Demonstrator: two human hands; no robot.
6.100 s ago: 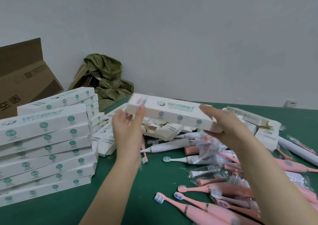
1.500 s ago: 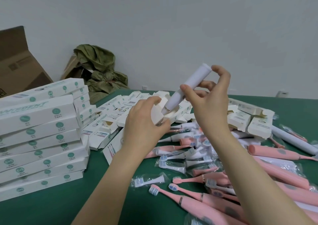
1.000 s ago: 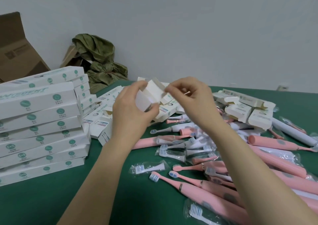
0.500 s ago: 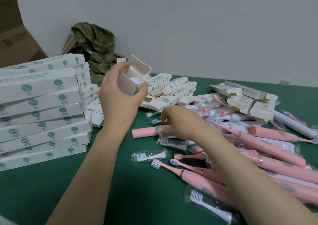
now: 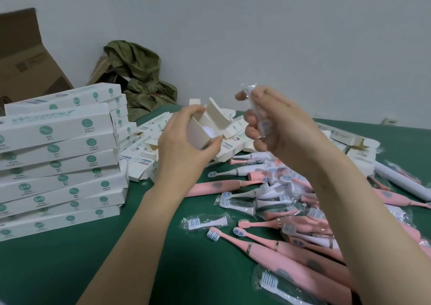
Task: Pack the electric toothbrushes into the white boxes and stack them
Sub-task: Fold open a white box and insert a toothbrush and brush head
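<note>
Left side walled off by the tall stack of white boxes (image 5: 60, 169). Right half buried under loose toothbrushes (image 5: 289, 255) and bagged brush heads (image 5: 205, 222). Loose boxes (image 5: 142, 146) litter the back centre. Open lane: bare green table (image 5: 70, 269) front-left, between stack and brushes, narrowing toward the back

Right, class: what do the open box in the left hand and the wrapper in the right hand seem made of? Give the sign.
The open box: thin matt white card, probably; its flaps fold sharply and stand stiff. The wrapper: clear glossy plastic film, it seems; it crinkles, glints and shows the white piece inside.
</note>
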